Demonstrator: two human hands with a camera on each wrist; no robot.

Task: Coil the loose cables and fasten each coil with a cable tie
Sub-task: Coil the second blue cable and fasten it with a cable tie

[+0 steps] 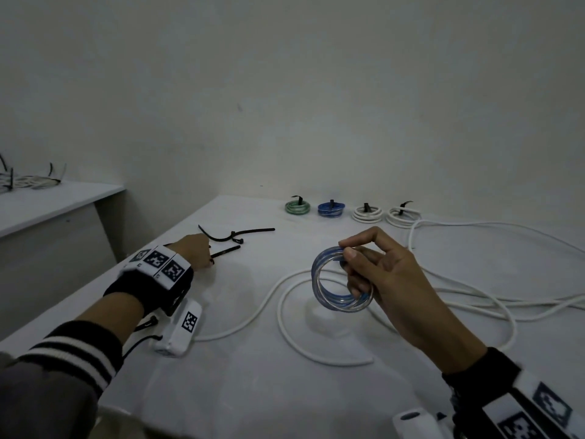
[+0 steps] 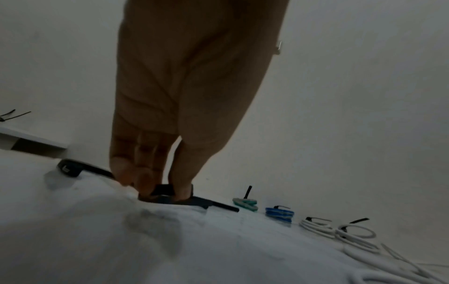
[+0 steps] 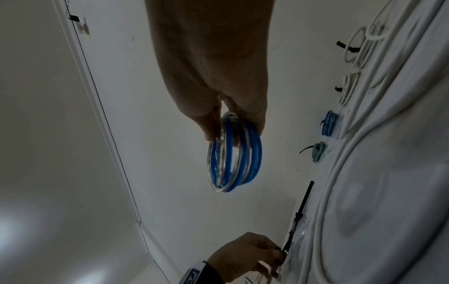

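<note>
Two hands busy: right hand (image 1: pixel 384 274) gripping upright blue coil (image 1: pixel 340 282) (hole sideways), left hand (image 1: pixel 196 250) pinching flat cable tie (image 1: pixel 226 250).

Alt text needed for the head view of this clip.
The right hand holds up a blue and clear cable coil while the left hand pinches a black cable tie on the white table. Four tied coils line the far edge.
</note>
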